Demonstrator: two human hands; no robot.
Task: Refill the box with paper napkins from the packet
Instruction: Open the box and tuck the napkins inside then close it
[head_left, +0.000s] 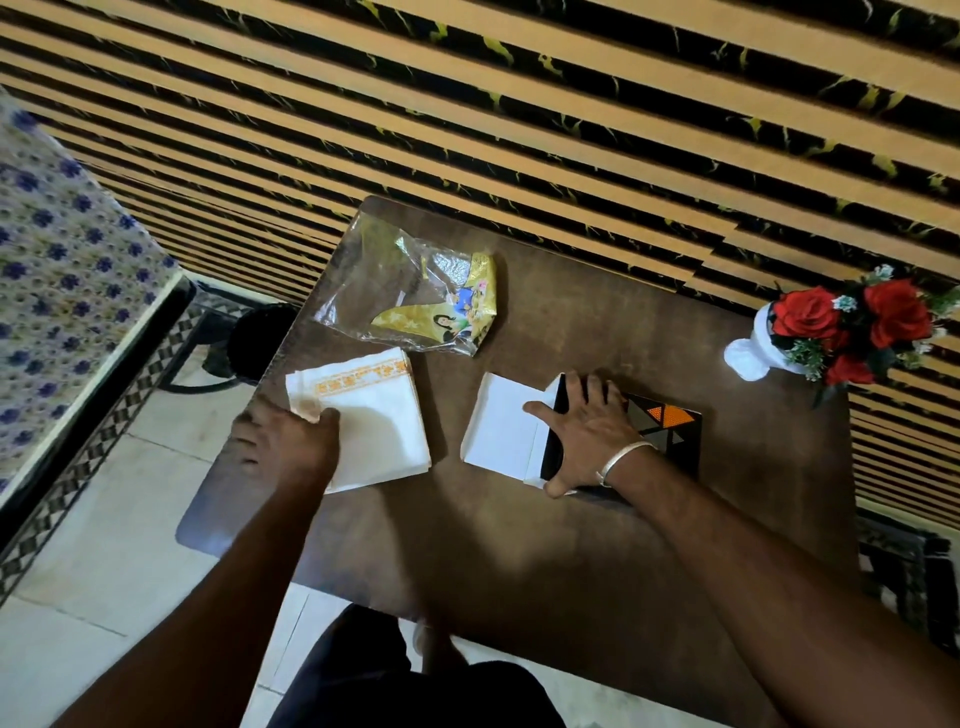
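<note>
1. Presently, my right hand (584, 434) lies flat with fingers spread on the box (660, 431), pressing down on it without closing around it.
2. That box is dark with orange and grey triangles, and its white flap (501, 425) is folded out on its left side, lying on the table (571, 545).
3. Left of the box, well apart from the flap, sits the stack of paper napkins (371, 421), white with an orange border.
4. My left hand (291, 441) has its fingers closed on the stack's near left corner; the hand is blurred, so I cannot tell how firm the grip is.
5. Beyond the box and to its left, just behind the napkins, lies the packet (415, 296), crumpled and see-through.
6. Right of the box, a white vase of red roses (852, 327) stands at the table edge.
</note>
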